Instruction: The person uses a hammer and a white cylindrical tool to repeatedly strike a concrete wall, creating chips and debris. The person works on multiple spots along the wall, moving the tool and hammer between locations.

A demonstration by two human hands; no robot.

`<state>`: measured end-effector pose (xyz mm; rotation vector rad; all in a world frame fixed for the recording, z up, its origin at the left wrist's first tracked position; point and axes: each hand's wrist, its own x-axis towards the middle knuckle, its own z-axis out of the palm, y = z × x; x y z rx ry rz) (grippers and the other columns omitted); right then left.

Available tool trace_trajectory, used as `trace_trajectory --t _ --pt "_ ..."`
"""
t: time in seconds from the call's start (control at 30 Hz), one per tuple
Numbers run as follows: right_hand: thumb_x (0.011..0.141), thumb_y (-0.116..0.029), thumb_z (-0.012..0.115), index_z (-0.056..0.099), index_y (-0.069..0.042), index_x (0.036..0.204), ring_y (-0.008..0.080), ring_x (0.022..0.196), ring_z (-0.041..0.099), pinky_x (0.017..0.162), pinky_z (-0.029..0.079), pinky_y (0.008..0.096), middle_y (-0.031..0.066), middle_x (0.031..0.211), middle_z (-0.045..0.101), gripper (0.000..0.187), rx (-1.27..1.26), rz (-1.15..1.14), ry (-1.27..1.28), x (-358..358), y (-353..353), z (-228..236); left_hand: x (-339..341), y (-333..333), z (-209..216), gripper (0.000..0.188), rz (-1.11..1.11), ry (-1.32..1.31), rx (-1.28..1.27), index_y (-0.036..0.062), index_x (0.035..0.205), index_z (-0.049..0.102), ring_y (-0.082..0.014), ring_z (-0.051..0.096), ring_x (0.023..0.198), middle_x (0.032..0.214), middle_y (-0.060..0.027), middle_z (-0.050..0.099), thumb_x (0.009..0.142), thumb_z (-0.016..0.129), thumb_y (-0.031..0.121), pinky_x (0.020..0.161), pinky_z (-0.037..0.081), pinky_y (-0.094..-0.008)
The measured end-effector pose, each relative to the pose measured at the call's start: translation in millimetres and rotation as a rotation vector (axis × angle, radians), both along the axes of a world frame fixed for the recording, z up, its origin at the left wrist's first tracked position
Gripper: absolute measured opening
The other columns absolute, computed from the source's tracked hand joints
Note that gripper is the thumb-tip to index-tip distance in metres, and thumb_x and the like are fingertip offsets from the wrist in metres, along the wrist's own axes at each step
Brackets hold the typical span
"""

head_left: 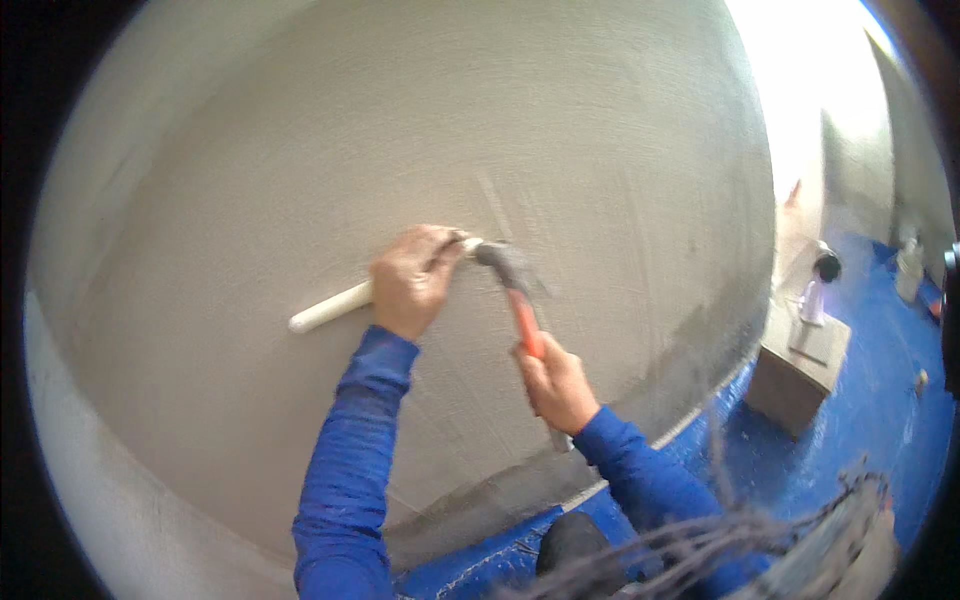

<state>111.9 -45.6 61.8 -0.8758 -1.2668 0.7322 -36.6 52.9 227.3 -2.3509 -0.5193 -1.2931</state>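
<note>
Across the grey plastered wall (440,120), my left hand (408,285) is closed round a cream-coloured round stick (332,307), whose rounded end sticks out to the left. A pale tip of it shows past my fingers on the right. My right hand (560,385) grips a hammer (524,318) by its handle, which is orange-red near the head and pale at the bottom end. The dark hammer head is right beside the stick's pale tip, and blur hides whether they touch. Where the stick passes through my left palm it is hidden.
Blue sheeting (880,400) covers the floor on the right. A brownish-grey box (795,385) stands there, bearing a flat dark piece and a pale purple device (814,300) with a round black top. Farther off is a whitish bottle (908,270). Blurred dark strands (690,545) cross the lower right.
</note>
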Motion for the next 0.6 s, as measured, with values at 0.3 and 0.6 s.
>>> trace_trajectory --t 0.3,0.6 --pt "0.101 -0.019 0.056 0.058 -0.002 0.101 0.0237 0.061 0.062 0.061 0.049 0.0368 0.0133 0.069 0.057 0.018 0.006 -0.024 -0.075 -5 12 -16 -3 -3 0 0.015 0.068 -0.023 0.144 0.0068 0.097 0.072 -0.0247 0.07 0.077 0.089 -0.0065 0.071 0.091 0.072 0.02 0.068 0.055 -0.0375" --pt "0.102 -0.022 0.057 0.059 -0.002 0.1 0.0143 0.052 0.059 0.051 0.047 0.033 0.0067 0.064 0.058 0.021 -0.054 0.016 0.011 -4 -1 -15 -8 0 -10 0.01 0.081 -0.074 0.211 0.0061 0.096 0.067 -0.0263 0.068 0.08 0.09 -0.0072 0.069 0.091 0.068 0.015 0.07 0.053 -0.0411"
